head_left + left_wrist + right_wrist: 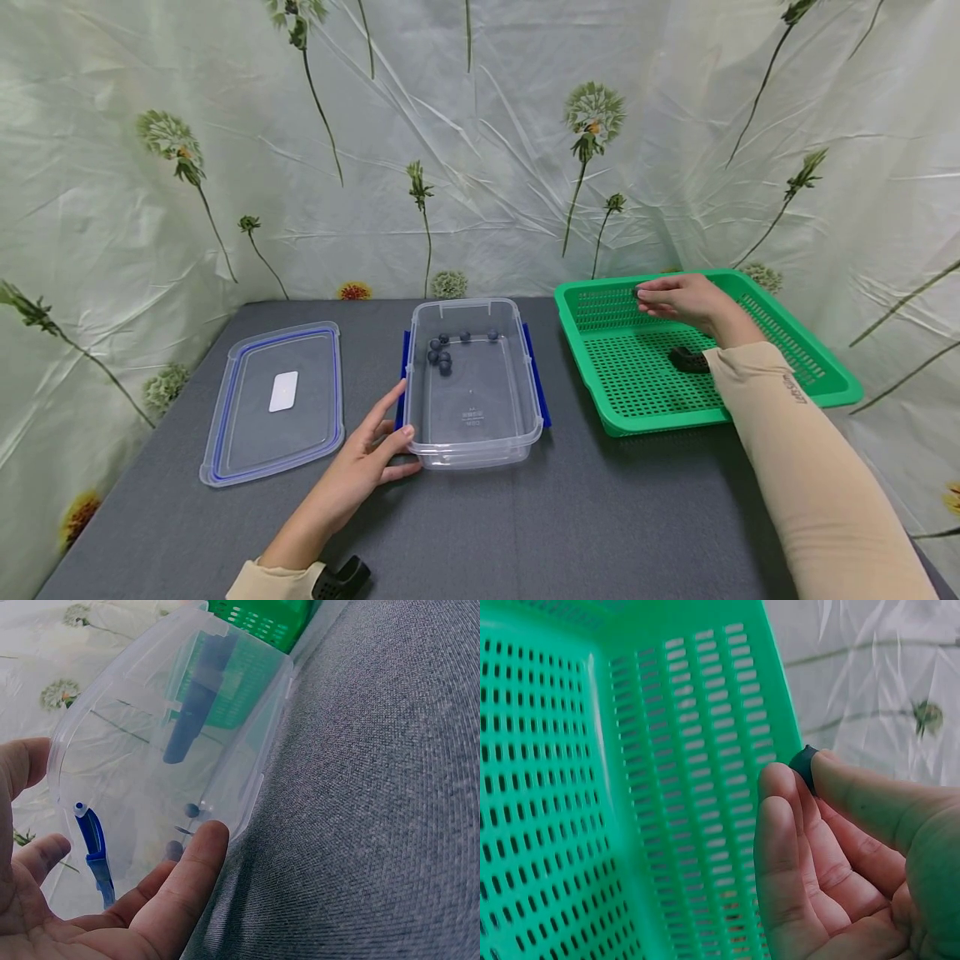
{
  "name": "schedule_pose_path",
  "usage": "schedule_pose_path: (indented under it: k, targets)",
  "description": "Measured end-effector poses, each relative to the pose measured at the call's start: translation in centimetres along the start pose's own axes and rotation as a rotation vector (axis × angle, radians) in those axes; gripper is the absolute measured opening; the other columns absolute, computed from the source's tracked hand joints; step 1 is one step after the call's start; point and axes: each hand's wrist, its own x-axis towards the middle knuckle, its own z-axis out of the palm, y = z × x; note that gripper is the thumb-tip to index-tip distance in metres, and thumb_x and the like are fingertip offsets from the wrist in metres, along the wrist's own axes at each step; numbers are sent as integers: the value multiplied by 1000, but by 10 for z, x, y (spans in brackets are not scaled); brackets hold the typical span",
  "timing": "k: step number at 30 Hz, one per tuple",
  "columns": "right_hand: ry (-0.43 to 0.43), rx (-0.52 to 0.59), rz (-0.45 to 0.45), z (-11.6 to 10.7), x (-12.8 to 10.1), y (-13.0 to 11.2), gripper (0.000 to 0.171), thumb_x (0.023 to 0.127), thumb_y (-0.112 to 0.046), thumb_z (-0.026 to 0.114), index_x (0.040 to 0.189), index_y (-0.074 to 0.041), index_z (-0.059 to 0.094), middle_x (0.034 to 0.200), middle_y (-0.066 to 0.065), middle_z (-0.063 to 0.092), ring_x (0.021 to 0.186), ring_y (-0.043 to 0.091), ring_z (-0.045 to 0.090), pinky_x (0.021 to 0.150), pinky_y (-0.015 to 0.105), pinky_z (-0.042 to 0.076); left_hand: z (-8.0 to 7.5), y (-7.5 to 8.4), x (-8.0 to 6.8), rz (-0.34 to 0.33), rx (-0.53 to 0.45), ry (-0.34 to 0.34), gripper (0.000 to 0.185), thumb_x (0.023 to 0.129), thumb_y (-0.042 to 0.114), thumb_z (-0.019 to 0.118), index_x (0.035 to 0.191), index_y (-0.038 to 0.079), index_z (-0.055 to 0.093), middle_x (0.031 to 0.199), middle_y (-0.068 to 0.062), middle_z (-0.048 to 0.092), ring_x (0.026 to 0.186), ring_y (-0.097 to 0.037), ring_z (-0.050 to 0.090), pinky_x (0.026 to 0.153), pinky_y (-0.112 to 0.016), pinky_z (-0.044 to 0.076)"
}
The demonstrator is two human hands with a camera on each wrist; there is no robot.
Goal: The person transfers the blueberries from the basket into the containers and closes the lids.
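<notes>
Six blueberries [442, 350] in one clear container [474, 433]

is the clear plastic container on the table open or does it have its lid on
Open. The clear container has no lid on; its lid lies flat on the table beside it, and several dark balls show inside.

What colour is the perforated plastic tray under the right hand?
Green; the perforated plastic tray shows best in the head view.

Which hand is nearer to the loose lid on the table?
Left. The left hand touches the clear box, right of the lid. The right hand is over the green basket.
</notes>
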Motion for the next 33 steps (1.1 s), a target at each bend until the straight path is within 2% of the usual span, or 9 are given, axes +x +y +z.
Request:
schedule_pose_path:
  k: [7, 18, 23, 29, 33]
  targets:
    - [-27, -27, -67, 17, -5, -13, 55, 113, -16, 57, 157, 13, 41, 99, -17, 72, 93, -5, 71, 89, 14, 60, 0, 0, 0, 0, -1, 1, 70, 112, 25, 59, 168, 49, 24, 161, -31, 37, 125, -33, 66, 103, -48, 63]
    - [-56, -55, -123, 49, -11, -35, 48, 110, -18, 63, 150, 8, 54, 99, -12, 75, 95, 2, 72, 92, 17, 61, 1, 0, 0, -1, 4, 13, 69, 112, 24, 59, 168, 49, 25, 160, -31, 37, 125, -34, 65, 103, -49, 63]
    - [-81, -53, -141, 64, -11, -43, 46, 110, -16, 63, 149, 6, 56, 103, -10, 77, 96, 3, 74, 93, 21, 63, 1, 1, 0, 4, 0, 11, 70, 112, 25, 60, 168, 48, 25, 159, -31, 38, 124, -33, 65, 102, -49, 64]
    - [-108, -62, -163, 82, -8, -50, 41, 109, -15, 64, 145, 3, 61, 113, 2, 79, 100, 10, 75, 94, 26, 64, -1, 2, -2, 27, -1, -9, 71, 113, 26, 58, 171, 43, 21, 159, -33, 36, 124, -32, 65, 103, -50, 63]
    - [-133, -71, -170, 94, -4, -53, 41, 108, -17, 67, 143, 3, 63, 109, 1, 80, 100, 12, 75, 99, 33, 63, -2, 2, -2, 31, -4, -11, 71, 113, 26, 58, 171, 43, 21, 158, -33, 37, 123, -32, 64, 104, -51, 63]
